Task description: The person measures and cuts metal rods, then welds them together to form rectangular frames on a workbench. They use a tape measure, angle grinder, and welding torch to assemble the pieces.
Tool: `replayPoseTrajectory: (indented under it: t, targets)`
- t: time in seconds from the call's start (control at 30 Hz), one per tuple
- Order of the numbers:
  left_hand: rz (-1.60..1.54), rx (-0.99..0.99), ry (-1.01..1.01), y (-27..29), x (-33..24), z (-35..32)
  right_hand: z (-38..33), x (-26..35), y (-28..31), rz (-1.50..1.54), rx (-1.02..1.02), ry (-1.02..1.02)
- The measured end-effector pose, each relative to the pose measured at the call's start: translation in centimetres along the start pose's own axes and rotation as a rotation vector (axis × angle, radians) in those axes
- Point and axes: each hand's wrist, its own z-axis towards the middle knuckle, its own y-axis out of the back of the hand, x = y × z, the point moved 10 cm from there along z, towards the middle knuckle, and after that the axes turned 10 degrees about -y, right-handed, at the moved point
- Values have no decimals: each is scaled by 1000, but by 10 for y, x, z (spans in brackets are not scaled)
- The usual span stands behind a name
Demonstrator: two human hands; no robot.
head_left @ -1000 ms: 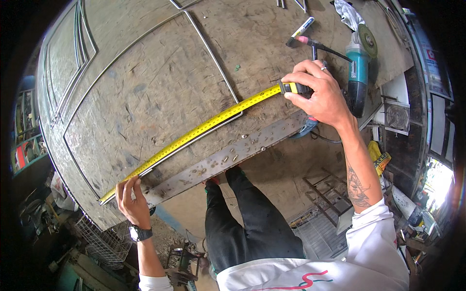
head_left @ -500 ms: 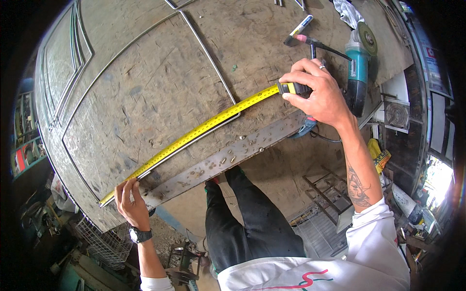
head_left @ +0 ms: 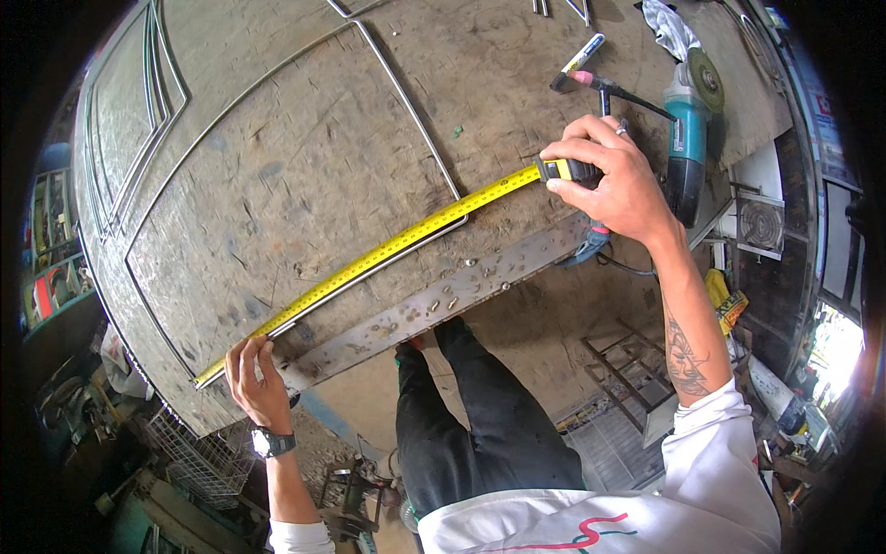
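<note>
A yellow tape measure blade [head_left: 388, 249] runs diagonally from the lower left of the frame up toward the right of centre, lying flat on the scuffed grey desk [head_left: 305, 148]. The left hand [head_left: 257, 377], at the lower left, is curled over the desk's near edge, its fingers pressing the end of the blade down at the corner; a dark wristwatch [head_left: 273, 442] sits on that wrist. The right hand [head_left: 616, 175], at the upper right of centre, is closed round the tape measure case [head_left: 565, 169], which is yellow and black, fingers wrapped over its top and thumb underneath; a ring shows on one finger. A thin bent metal rod [head_left: 406, 102] lies on the desk, and one of its straight runs sits just beside the blade, parallel to it. Below the blade a flat steel strip [head_left: 434, 297] forms the desk's near edge, dotted with small weld spatter. Just right of the right hand lies a teal angle grinder [head_left: 688, 138], its disc toward the upper right. Above the hand, near the top of the frame, rest a marker pen [head_left: 583, 54] and a welding torch [head_left: 591, 80] with a pink tip. The person's dark trousers [head_left: 480, 415] and white sleeve [head_left: 720, 462] fill the lower centre and lower right.
</note>
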Motion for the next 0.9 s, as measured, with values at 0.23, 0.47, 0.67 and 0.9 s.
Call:
replayPoseTrajectory:
  t: [0.23, 0.47, 0.67, 0.9]
  targets:
    - [25, 27, -8, -2, 2, 0, 0, 0, -1, -5, 2, 2]
    - [45, 27, -27, 0, 0, 2, 0, 1, 0, -14, 2, -5]
    - [13, 17, -34, 0, -1, 3, -1, 0, -2, -28, -39, 10]
    - [-34, -23, -31, 5, -3, 1, 5, -1, -16, -74, -115, 8]
